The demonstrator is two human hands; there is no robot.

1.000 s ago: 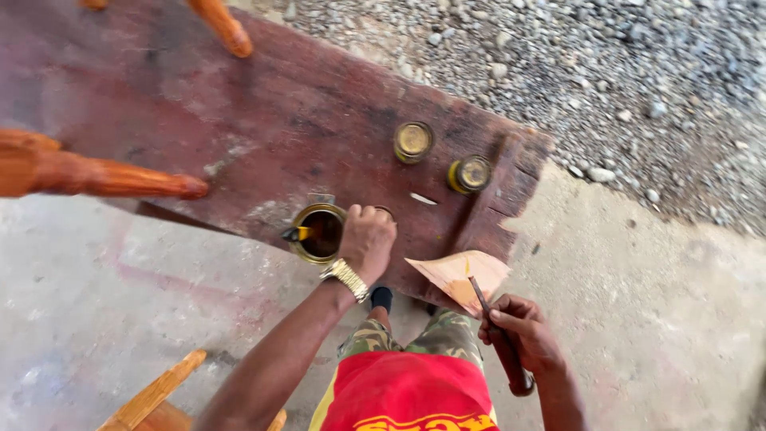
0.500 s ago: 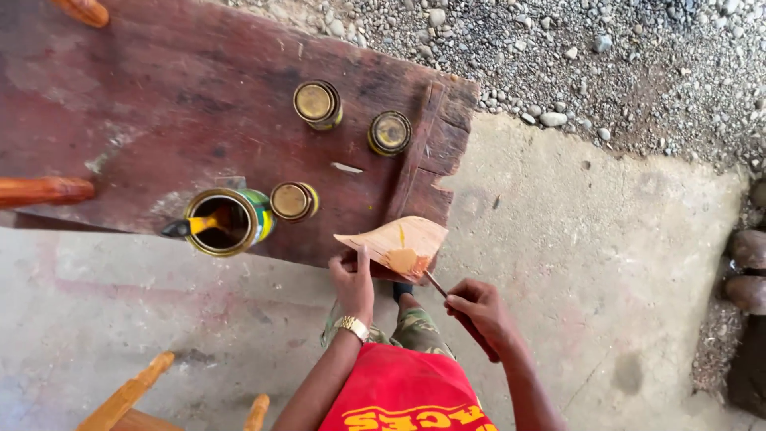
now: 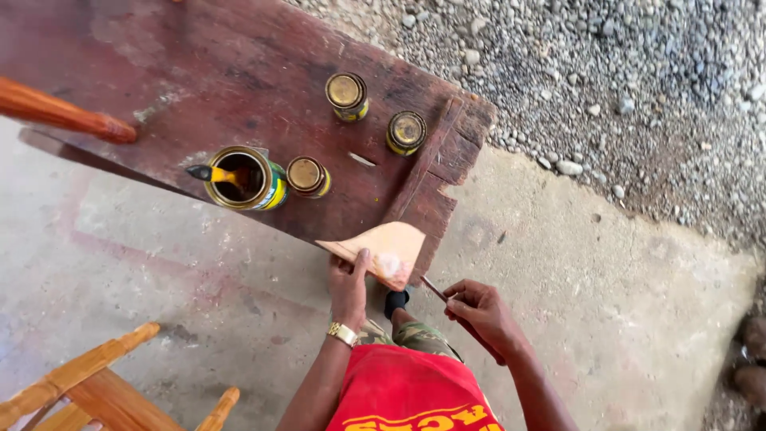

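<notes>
Here the left hand grips the lower edge of a flat, pale wooden piece, thumb pressed on its face. The piece rests against the near edge of the dark red table. The right hand is closed around a thin brush handle, whose tip meets the piece's underside. On the table stand an open paint can with a brush inside, and three small closed cans. A wooden chair frame lies lower left.
</notes>
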